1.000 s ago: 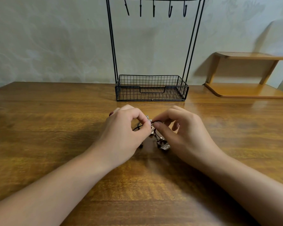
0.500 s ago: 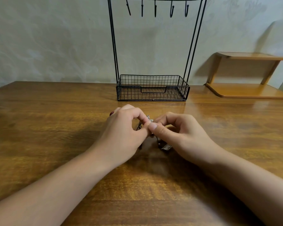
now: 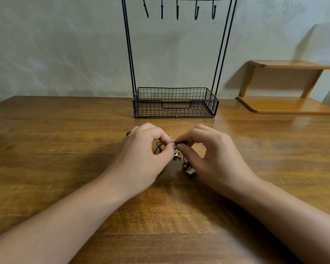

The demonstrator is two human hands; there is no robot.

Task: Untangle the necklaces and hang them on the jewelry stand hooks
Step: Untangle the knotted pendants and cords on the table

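A small tangle of necklaces [image 3: 176, 153], dark cords with metal pendants, lies on the wooden table [image 3: 46, 159] between my hands. My left hand [image 3: 141, 159] pinches part of the tangle between thumb and forefinger. My right hand [image 3: 215, 159] pinches a dark cord right beside it, fingertips almost touching the left hand's. One pendant [image 3: 189, 170] rests on the table under my right thumb. The black wire jewelry stand [image 3: 175, 103] is behind the hands, with its basket base on the table and several bare hooks [image 3: 177, 8] on the top bar.
A light wooden two-level shelf [image 3: 290, 103] sits at the back right of the table against the wall. The wall runs close behind the stand.
My right hand has shifted its pinch slightly and opened outward from the left hand. The tangle stays in the same spot on the table.
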